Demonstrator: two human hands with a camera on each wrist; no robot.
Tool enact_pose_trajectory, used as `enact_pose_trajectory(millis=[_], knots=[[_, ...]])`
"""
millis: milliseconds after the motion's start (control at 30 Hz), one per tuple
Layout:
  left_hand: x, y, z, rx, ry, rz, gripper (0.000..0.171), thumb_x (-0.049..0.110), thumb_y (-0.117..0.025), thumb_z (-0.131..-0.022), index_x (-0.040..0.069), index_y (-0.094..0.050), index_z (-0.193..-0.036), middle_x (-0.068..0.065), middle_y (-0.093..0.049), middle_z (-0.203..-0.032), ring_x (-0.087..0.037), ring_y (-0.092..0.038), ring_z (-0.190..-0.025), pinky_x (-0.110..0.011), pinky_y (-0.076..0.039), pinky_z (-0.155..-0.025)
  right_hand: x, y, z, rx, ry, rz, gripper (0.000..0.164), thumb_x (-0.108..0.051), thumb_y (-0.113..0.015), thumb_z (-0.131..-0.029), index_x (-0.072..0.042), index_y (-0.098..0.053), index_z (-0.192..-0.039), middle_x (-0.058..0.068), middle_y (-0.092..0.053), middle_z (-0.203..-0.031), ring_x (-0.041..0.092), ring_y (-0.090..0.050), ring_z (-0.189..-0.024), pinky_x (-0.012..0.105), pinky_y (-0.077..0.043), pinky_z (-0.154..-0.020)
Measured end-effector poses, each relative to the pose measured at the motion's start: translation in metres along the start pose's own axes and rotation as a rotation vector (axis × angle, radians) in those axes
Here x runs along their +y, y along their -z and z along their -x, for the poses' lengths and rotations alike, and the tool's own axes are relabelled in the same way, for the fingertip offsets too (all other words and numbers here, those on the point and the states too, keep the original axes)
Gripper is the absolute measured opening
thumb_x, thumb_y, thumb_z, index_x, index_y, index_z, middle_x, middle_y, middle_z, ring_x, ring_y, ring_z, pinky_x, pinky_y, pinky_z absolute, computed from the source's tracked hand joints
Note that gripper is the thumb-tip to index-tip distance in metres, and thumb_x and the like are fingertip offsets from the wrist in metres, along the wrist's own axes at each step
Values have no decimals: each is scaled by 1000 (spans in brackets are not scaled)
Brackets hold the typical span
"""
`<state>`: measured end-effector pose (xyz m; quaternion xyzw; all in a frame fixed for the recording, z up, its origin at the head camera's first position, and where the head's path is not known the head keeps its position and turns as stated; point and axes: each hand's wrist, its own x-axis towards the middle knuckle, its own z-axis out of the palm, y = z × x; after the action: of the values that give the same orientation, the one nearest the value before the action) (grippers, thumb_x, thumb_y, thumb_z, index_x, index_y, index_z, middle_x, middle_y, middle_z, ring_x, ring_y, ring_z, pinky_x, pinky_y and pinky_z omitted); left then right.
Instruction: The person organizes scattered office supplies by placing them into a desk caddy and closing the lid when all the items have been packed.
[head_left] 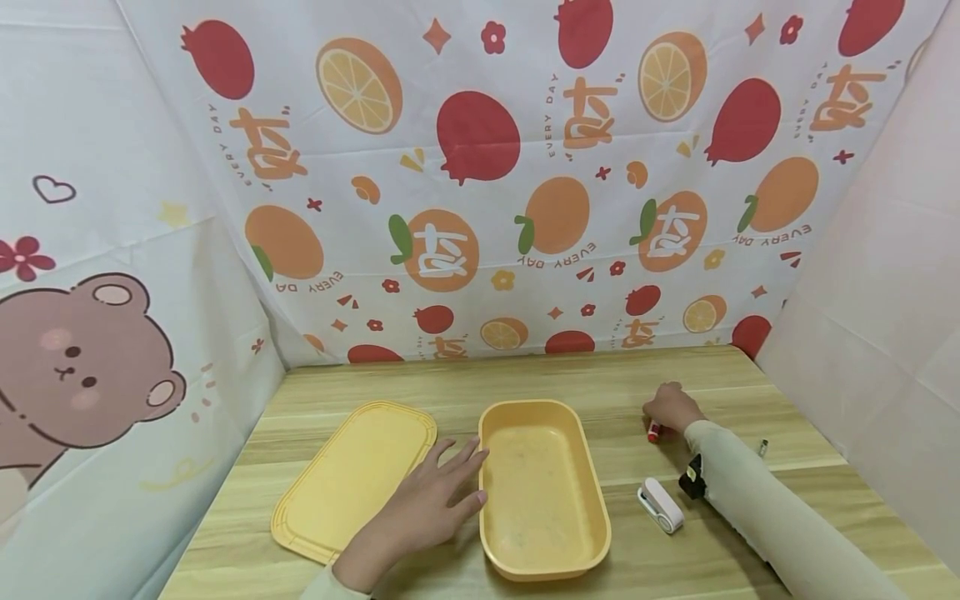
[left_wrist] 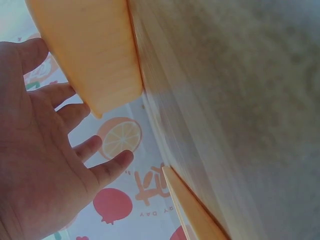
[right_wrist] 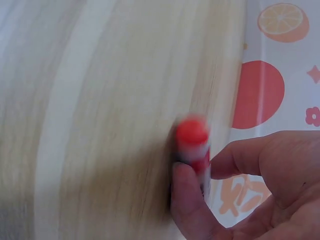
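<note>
Fruit-printed cloth (head_left: 495, 71) lettered "EVERY DAY" hung behind the table's (head_left: 600, 379) far edge. Toward the far right corner, the right hand (head_left: 673, 407) pinched a red-capped tube (head_left: 653, 431) between thumb and finger (label too blurred to read); a light, steady pinch below the cap looked wisest. The left hand (head_left: 433, 502), fingers spread, gripping nothing, touched the yellow box's (head_left: 532, 487) left rim.

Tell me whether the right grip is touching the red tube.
Touching: the right wrist view shows the right grip pinching the red tube from both sides.
</note>
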<state>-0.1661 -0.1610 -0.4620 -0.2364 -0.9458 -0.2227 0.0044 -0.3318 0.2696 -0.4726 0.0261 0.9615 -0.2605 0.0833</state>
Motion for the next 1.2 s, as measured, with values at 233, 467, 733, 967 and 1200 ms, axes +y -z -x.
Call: enact_pose_trajectory(millis=[233, 467, 733, 967, 1200], knots=[[2, 1, 1, 3, -5, 7, 58, 51, -48, -104, 27, -41, -156, 7, -28, -166, -33, -21, -153, -71, -33, -108, 3, -2, -2, -5, 31, -45, 20, -9, -53, -81, -8, -57, -62, 1, -58, -49, 11, -53, -40, 24, -43, -43], [2, 1, 1, 6, -3, 14, 57, 51, -49, -103, 26, -42, -155, 6, -29, -166, -33, -21, -153, -71, -33, -108, 5, -1, -1, -25, 16, -122, 13, -12, -57, -84, -3, -56, -75, 4, -56, -60, 12, -51, -44, 24, -44, -42], [2, 1, 2, 5, 1, 6, 60, 59, -43, -103, 29, -42, -155, 6, -29, -166, -33, -22, -152, -72, -35, -107, 1, 2, 2, -39, -15, -287, 11, -8, -57, -87, 2, -54, -83, 7, -58, -65, 14, -58, -48, 28, -51, -45], [3, 0, 3, 8, -2, 6, 57, 51, -49, -103, 28, -42, -155, 5, -30, -166, -36, -21, -153, -73, -32, -108, -4, 5, 6, -37, -5, -341, 23, -7, -55, -91, 8, -44, -104, 12, -56, -79, 16, -60, -56, 30, -56, -50], [2, 0, 3, 7, -5, -1, 59, 56, -46, -103, 29, -41, -155, 5, -30, -166, -37, -20, -153, -72, -31, -110, -22, 9, 18, -38, 15, -404, 57, -11, -52, -96, 16, -29, -142, 14, -55, -93, 14, -56, -61, 31, -55, -56]])
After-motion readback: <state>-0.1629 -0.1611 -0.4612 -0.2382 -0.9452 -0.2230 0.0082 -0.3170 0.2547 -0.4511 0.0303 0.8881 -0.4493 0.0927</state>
